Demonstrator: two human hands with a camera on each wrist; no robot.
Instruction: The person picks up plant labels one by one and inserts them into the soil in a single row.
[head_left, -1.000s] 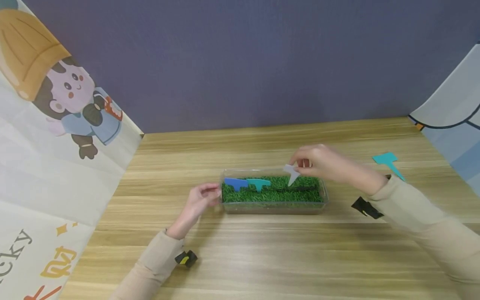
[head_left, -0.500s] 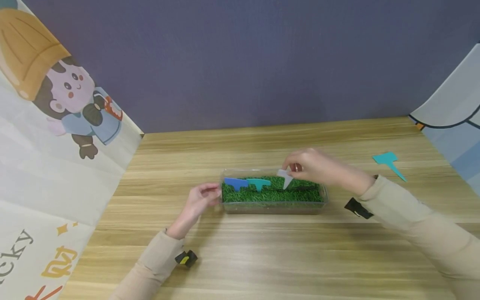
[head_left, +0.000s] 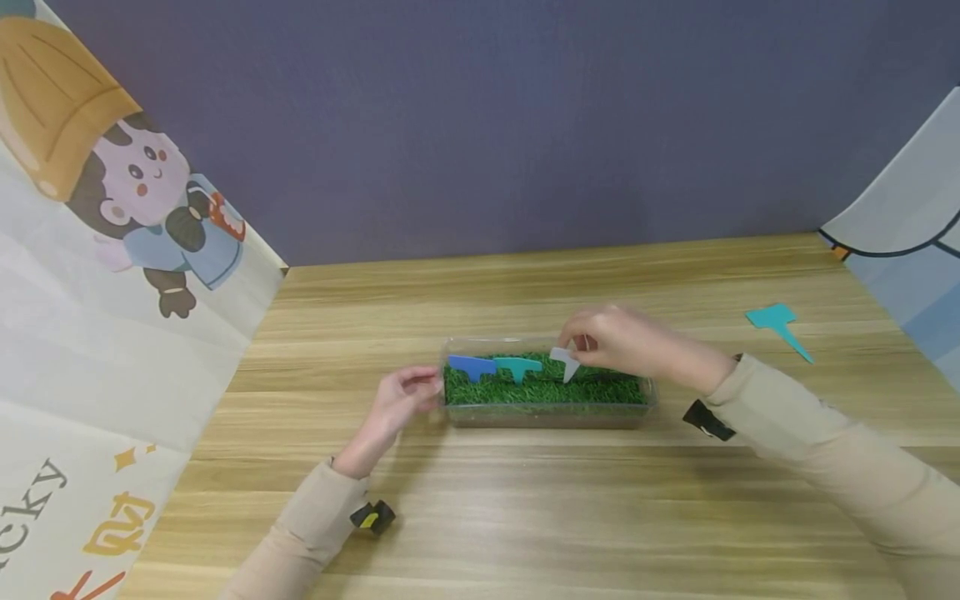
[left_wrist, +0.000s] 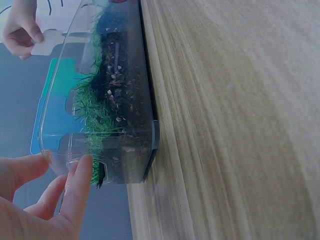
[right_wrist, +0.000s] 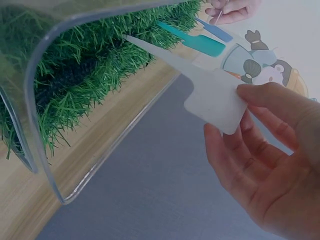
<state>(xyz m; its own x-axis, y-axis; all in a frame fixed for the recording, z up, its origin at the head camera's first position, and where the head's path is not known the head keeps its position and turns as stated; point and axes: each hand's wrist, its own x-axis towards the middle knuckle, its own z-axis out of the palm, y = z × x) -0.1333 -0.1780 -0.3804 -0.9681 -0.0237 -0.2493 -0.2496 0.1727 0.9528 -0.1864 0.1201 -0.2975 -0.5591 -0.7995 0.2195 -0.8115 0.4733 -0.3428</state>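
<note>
A clear plastic box (head_left: 551,417) with green artificial grass (head_left: 540,392) on top and dark, soil-like filling stands on the table. My left hand (head_left: 401,396) touches its left end with fairly straight fingers, seen closely in the left wrist view. My right hand (head_left: 611,337) pinches the wide head of a white T-shaped plant label (right_wrist: 215,100) between thumb and fingers. The label's pointed tip is at the dark slit in the grass. Left of it, a teal plant label (head_left: 517,367) and a blue plant label (head_left: 472,367) stand in the grass side by side.
A turquoise plant label (head_left: 776,321) lies on the wooden table (head_left: 525,517) at the right, beyond the right forearm. A dark blue-grey panel (head_left: 480,133) rises behind the table. Printed sheets border both sides.
My right hand has moved left and slightly lower with the white plant label, bringing its tip to the grass near the teal one. My left hand has stayed at the box's end.
</note>
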